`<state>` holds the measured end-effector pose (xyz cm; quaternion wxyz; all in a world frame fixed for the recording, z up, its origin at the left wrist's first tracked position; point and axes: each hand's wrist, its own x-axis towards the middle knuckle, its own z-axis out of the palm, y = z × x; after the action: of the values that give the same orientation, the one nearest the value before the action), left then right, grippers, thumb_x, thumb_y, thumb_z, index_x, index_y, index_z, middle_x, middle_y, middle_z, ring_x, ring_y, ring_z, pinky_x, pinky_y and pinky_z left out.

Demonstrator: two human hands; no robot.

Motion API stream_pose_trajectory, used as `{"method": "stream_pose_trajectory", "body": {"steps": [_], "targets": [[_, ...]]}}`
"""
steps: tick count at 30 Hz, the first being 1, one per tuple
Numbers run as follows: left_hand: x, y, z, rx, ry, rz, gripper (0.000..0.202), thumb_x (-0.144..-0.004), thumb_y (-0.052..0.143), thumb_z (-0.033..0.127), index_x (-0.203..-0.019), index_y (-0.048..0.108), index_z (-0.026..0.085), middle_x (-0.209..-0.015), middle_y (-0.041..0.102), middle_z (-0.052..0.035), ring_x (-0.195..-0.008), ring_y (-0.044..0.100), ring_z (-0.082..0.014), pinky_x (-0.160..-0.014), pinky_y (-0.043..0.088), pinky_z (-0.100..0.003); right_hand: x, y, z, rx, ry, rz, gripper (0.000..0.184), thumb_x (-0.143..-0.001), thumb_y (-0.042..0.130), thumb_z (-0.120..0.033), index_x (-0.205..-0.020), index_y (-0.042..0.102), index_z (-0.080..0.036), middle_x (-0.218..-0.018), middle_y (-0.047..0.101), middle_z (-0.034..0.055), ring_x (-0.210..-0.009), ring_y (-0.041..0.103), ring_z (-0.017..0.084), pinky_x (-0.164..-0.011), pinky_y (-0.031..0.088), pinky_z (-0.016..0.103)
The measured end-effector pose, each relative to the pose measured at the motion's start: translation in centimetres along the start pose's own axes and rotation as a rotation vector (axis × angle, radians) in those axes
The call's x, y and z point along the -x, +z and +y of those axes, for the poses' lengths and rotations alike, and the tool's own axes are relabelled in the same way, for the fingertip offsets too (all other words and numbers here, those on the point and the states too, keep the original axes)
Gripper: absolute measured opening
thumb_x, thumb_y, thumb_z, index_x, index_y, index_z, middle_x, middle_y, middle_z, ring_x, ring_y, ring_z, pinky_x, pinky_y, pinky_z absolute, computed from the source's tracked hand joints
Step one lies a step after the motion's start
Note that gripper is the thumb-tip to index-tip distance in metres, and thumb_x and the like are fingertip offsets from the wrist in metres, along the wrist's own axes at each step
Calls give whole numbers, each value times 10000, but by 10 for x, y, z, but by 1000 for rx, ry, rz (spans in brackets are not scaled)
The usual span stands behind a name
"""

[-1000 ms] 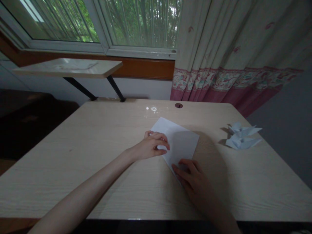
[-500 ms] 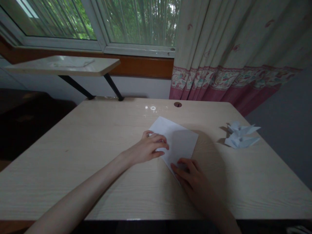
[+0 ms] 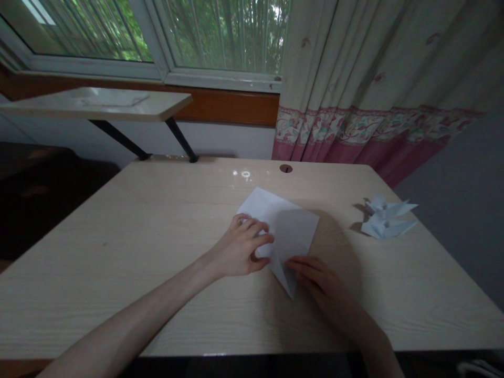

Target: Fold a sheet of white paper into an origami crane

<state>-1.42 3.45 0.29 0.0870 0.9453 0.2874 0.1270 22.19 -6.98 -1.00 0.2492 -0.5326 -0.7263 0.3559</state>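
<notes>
A sheet of white paper [image 3: 289,223] lies at an angle on the desk, with a narrow flap [image 3: 284,275] folded up along its near left edge. My left hand [image 3: 248,244] rests over the paper's left side, fingers bent and spread, fingertips on the sheet. At the near right side, my right hand [image 3: 315,275] has its fingers close together on the paper beside the flap. Its thumb is mostly hidden, and the flap's near tip points toward me.
Folded white paper figures [image 3: 388,218] stand at the right of the pale wooden desk [image 3: 157,210]. A raised shelf [image 3: 118,105] on black supports is at the back left. Behind the desk are a window [image 3: 224,37] and a curtain [image 3: 334,79]. A round cable hole [image 3: 286,168] sits near the back edge.
The near left edge of the paper now shows a raised, folded flap. My right fingers have shifted slightly right, away from that edge, and my left hand has come a little nearer.
</notes>
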Motion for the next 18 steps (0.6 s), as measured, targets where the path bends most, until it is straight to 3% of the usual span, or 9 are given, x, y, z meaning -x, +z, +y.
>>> {"method": "stream_pose_trajectory", "body": {"steps": [10,18], "targets": [[1,10,20,-37,-12,-12,527,-719,675,469,-1119,574,141,-1191,579,-127,-1086,529,-294,-981,354,-405,-1,-1,5,-70,16,-3,298,-962,435,-247,-1190,625,-276,-1246,605,38,-1169,534,177,-1043,409,385],[2,13,32,-95,-66,8,648,-683,669,581,-1111,580,103,-1181,586,-154,-1075,535,-327,-982,379,-445,0,-1,6,-98,20,17,277,-958,448,-264,-1155,642,-270,-1227,619,42,-1151,548,181,-1042,413,388]]}}
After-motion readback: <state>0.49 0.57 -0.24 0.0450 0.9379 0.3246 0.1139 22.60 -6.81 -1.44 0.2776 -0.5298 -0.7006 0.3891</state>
